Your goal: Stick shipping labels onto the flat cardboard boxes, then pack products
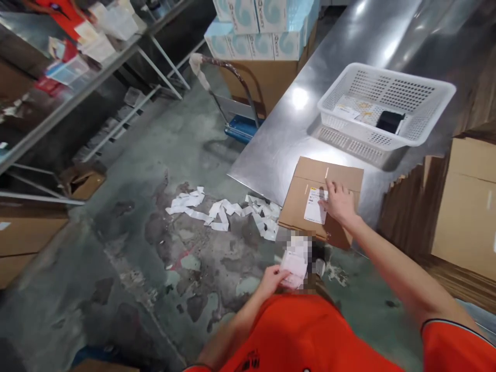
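A flat brown cardboard piece (313,178) lies at the near corner of the metal table (271,155), partly past its edge. On it is a white printed label (314,206). My right hand (341,201) rests on the cardboard with fingers apart, the fingertips touching the label's right edge. Low in front of my body, my left hand (273,279) pinches a stack of pale printed labels (295,266), part of which is pixelated. Behind the cardboard stands a white perforated basket (387,77) holding a black item (389,122) and some papers.
Stacked cardboard (465,206) fills the right side. A blue trolley (242,128) and white-and-teal boxes (250,44) stand beyond the table. Crumpled paper strips (220,209) litter the floor. Another bench (96,67) stands at left, with a person in orange (64,18) behind it.
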Available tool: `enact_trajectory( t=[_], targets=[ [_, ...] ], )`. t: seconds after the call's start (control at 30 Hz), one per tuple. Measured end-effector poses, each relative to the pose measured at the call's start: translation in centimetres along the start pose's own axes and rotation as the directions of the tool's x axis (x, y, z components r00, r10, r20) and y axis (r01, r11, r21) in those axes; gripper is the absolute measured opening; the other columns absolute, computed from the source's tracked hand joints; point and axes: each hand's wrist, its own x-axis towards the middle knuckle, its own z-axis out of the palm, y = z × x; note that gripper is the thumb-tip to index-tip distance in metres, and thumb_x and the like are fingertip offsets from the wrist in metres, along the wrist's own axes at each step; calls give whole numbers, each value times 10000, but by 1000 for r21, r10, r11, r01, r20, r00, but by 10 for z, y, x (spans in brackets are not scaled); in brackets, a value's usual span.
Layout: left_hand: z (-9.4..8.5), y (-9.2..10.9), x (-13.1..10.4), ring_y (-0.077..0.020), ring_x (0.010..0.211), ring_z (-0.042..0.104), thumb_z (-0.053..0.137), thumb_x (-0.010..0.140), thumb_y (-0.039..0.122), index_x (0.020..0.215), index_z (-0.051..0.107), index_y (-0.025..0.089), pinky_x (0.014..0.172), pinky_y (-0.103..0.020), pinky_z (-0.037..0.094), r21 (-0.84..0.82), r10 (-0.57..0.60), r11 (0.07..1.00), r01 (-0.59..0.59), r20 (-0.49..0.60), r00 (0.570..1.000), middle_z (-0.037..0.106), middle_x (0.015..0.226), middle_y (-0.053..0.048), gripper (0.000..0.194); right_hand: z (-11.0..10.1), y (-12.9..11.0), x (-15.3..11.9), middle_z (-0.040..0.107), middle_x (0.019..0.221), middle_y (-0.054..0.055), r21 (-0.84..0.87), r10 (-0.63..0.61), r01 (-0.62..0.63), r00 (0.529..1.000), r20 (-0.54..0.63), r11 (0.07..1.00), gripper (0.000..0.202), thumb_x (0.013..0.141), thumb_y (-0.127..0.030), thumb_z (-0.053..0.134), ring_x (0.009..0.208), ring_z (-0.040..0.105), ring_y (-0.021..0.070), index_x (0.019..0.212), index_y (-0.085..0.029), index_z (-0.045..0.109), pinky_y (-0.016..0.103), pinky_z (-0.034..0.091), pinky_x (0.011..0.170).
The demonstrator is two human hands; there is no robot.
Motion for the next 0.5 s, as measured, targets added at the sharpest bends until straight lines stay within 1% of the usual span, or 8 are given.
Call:
enact_trajectory(
  t=[0.13,0.23,0.3,0.33,0.37,0.4,0.43,0.5],
  targets=[
    [-14,43,28,-182,654,574,720,633,484,580,690,128,646,-288,453,39,210,978,-207,-183,960,639,591,-28,362,25,-40,-21,424,1440,241,-3,-81,81,997,-8,997,609,925,-407,400,1351,327,372,1403,-29,395,549,247,1083],
    [-9,73,61,-194,786,608,694,684,432,717,740,139,741,-288,466,46,304,953,-300,-175,937,712,783,-49,299,35,-55,-55,369,1495,208,40,-310,308,948,74,951,607,925,-424,401,1410,246,349,1412,-61,401,553,164,1132],
    [-2,81,74,-203,838,621,695,687,406,792,758,145,782,-295,471,41,353,936,-351,-141,925,730,883,-62,289,31,-42,-79,413,1477,170,88,-400,393,912,93,916,543,932,-416,393,1401,277,315,1378,-112,456,521,200,1134],
    [2,82,78,-208,837,625,696,684,403,801,761,144,783,-299,473,39,362,932,-360,-122,924,732,888,-66,292,26,-29,-91,436,1457,172,81,-314,309,947,62,948,522,936,-409,383,1380,307,316,1357,-115,477,519,234,1118],
    [5,81,79,-211,840,627,695,684,404,809,762,143,784,-301,474,37,365,931,-363,-109,925,733,889,-67,297,20,-15,-100,459,1428,190,64,-130,130,991,7,989,512,937,-403,375,1345,348,328,1336,-105,493,525,278,1087],
    [6,79,79,-214,848,626,694,684,406,816,761,141,784,-299,473,34,368,930,-367,-111,923,733,891,-68,304,14,-1,-108,489,1380,215,57,101,-98,994,-50,994,505,932,-395,372,1291,398,344,1309,-88,511,531,327,1040],
    [7,78,79,-215,855,625,694,682,411,821,758,138,781,-296,473,28,365,931,-365,-129,922,732,893,-70,313,8,11,-114,523,1322,232,68,304,-299,949,-82,952,495,923,-387,376,1221,449,353,1275,-78,534,527,372,987],
    [6,75,77,-215,860,622,696,681,420,830,750,129,769,-290,472,15,351,935,-354,-178,920,730,897,-76,332,-4,24,-120,581,1202,220,120,510,-503,859,-39,856,452,892,-377,402,1085,515,341,1195,-97,588,500,426,902]
  ],
)
